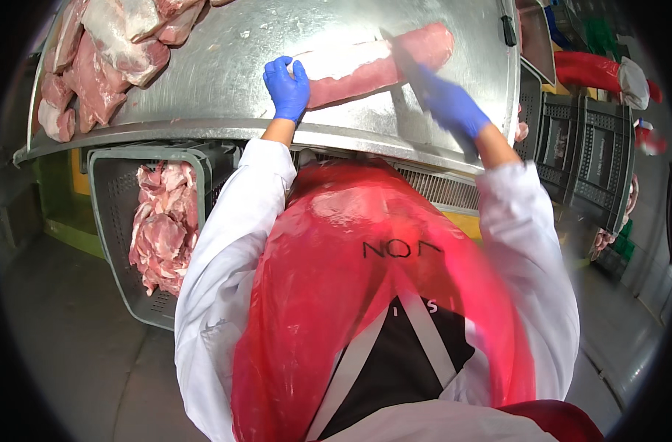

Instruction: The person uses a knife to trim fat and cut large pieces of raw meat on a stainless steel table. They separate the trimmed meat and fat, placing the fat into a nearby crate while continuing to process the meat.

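A long pink pork loin (351, 87) with white fat along its top lies across the steel table, its right end angled away from me. At its left end, my left hand (286, 90) in a blue glove is closed on the meat, thumb raised beside it. My right hand (454, 107), also blue-gloved and smeared by motion, is wrapped round a knife (407, 63). The handle is hidden in my fist. The blurred blade reaches over the loin towards its right part; whether it cuts in or passes above, I cannot tell.
Large cuts of meat (115, 51) are piled at the table's far left. A grey crate (104, 221) below the front edge holds meat trimmings (163, 228). Dark crates (572, 147) stand right of the steel table (225, 70). A thin black-handled object (508, 31) lies by its right edge.
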{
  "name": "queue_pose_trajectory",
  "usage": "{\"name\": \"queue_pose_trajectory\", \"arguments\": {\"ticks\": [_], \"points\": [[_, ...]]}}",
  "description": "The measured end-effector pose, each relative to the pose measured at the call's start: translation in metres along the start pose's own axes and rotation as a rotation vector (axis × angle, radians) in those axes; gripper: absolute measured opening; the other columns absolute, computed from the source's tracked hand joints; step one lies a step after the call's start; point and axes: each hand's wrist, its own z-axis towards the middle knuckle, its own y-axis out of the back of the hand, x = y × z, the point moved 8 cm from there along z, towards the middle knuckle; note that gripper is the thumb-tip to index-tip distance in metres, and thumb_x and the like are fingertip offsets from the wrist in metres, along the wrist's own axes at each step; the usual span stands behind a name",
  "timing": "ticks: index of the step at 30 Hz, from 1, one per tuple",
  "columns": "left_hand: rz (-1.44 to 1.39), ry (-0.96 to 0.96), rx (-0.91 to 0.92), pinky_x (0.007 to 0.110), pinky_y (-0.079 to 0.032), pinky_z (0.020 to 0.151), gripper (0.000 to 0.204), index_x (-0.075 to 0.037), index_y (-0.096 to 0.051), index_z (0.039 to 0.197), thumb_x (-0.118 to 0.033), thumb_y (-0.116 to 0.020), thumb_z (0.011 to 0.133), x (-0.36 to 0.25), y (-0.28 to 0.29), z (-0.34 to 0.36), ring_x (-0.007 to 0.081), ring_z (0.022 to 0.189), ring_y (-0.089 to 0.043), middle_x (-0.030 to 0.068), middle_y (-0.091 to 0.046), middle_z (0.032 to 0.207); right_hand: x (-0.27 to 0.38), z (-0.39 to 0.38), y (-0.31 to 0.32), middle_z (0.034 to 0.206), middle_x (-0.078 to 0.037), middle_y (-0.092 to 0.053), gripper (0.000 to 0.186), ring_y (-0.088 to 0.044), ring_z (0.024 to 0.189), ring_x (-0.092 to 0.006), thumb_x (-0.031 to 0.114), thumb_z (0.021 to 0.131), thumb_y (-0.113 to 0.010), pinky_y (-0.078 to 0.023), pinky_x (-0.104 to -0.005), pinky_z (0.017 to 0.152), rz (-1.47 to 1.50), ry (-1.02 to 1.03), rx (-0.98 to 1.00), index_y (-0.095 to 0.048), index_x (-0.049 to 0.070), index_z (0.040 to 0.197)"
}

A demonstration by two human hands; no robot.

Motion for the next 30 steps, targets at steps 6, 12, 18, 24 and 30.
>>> {"name": "queue_pose_trajectory", "arguments": {"ticks": [6,12,18,24,30], "points": [[-0.014,0.024,-0.012,0.049,-0.041,0.092,0.026,-0.002,-0.059,0.105,-0.024,-0.063,0.091,-0.012,-0.009,-0.012,0.0377,0.101,-0.053,0.0188,-0.058,0.106,0.001,0.022,0.004,0.080,-0.019,-0.065,0.071,-0.062,0.060,-0.0218,0.011,0.092,-0.055,-0.055,-0.0349,0.058,0.006,0.038,-0.105,-0.031,0.023,0.157],[-0.042,0.079,-0.016,0.050,-0.041,0.092,0.027,-0.003,-0.059,0.105,-0.025,-0.063,0.091,-0.024,-0.011,-0.026,0.0384,0.101,-0.053,0.0191,-0.058,0.106,-0.022,0.020,0.024,0.078,-0.014,-0.065,0.073,-0.060,0.058,-0.0185,0.011,0.091,-0.056,-0.054,-0.0335,0.055,-0.084,0.064,-0.069,-0.031,0.028,0.157],[-0.045,0.013,-0.017,0.050,-0.040,0.092,0.027,-0.002,-0.058,0.105,-0.025,-0.063,0.090,-0.033,-0.019,-0.033,0.0381,0.101,-0.052,0.0187,-0.056,0.105,-0.021,0.013,0.017,0.074,-0.004,-0.061,0.072,-0.055,0.054,-0.0107,0.010,0.093,-0.056,-0.048,-0.0284,0.049,0.074,0.000,-0.033,-0.032,0.028,0.158],[-0.036,0.036,0.000,0.051,-0.039,0.092,0.026,-0.002,-0.057,0.106,-0.023,-0.062,0.090,-0.035,-0.021,-0.035,0.0378,0.101,-0.051,0.0186,-0.056,0.105,-0.025,-0.021,-0.005,0.075,-0.004,-0.060,0.070,-0.055,0.054,-0.0092,0.007,0.093,-0.058,-0.047,-0.0256,0.047,0.307,0.022,0.013,-0.033,0.018,0.157],[-0.050,0.100,-0.046,0.050,-0.039,0.092,0.026,-0.003,-0.057,0.105,-0.022,-0.062,0.089,-0.037,-0.021,-0.041,0.0385,0.102,-0.051,0.0183,-0.055,0.107,-0.031,-0.040,-0.039,0.073,-0.004,-0.061,0.073,-0.053,0.050,-0.0103,0.004,0.093,-0.057,-0.046,-0.0256,0.046,0.409,0.055,0.028,-0.027,0.016,0.159]]}}
